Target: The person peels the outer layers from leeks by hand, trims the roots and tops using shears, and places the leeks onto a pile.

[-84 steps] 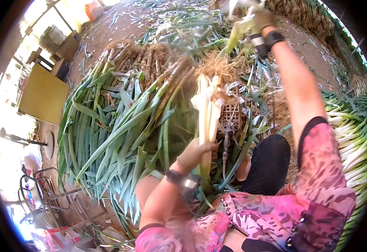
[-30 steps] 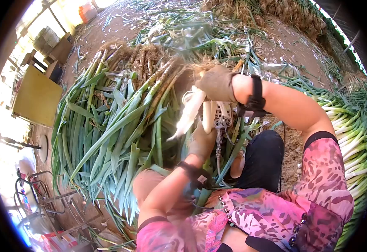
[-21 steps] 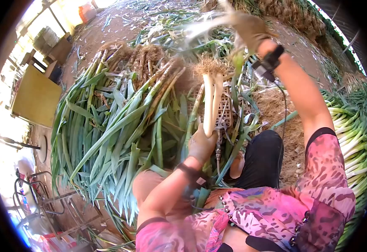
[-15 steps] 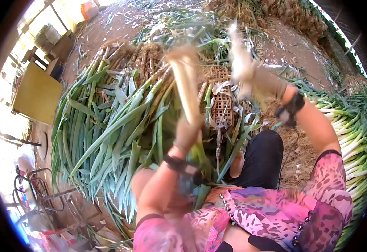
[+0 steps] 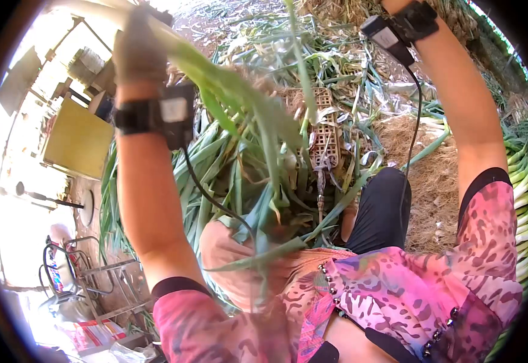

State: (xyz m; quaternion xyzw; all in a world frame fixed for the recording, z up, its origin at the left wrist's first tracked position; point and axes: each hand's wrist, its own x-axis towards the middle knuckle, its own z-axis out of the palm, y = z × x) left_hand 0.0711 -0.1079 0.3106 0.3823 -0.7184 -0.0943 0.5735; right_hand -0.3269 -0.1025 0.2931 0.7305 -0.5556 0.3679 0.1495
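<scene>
My left hand (image 5: 141, 51), in a dark glove, is raised at the upper left and closed around a long green onion (image 5: 231, 85). The onion's pale end runs out of view at the top, and its green leaves trail down toward my lap. My right forearm (image 5: 466, 91) reaches up on the right; the hand itself is cut off by the top edge. Below the left arm lies a heap of untrimmed green onions (image 5: 212, 172) with long leaves. Ahead of my knees sits a tan lattice plastic basket (image 5: 324, 136), with a metal rod-like fitting (image 5: 320, 190) in front of it.
Trimmed green onions (image 5: 525, 199) are piled along the right side. Dry root fibres (image 5: 436, 193) cover the ground beside my dark-trousered knee (image 5: 379, 209). Peelings (image 5: 264, 42) litter the floor ahead. A yellow board (image 5: 78, 139) and a metal-framed chair (image 5: 104, 272) stand at left.
My left hand has swung up and left with the green onion, its leaves trailing. The right hand, earlier blurred with a pale stalk near the basket, has risen beyond the top edge.
</scene>
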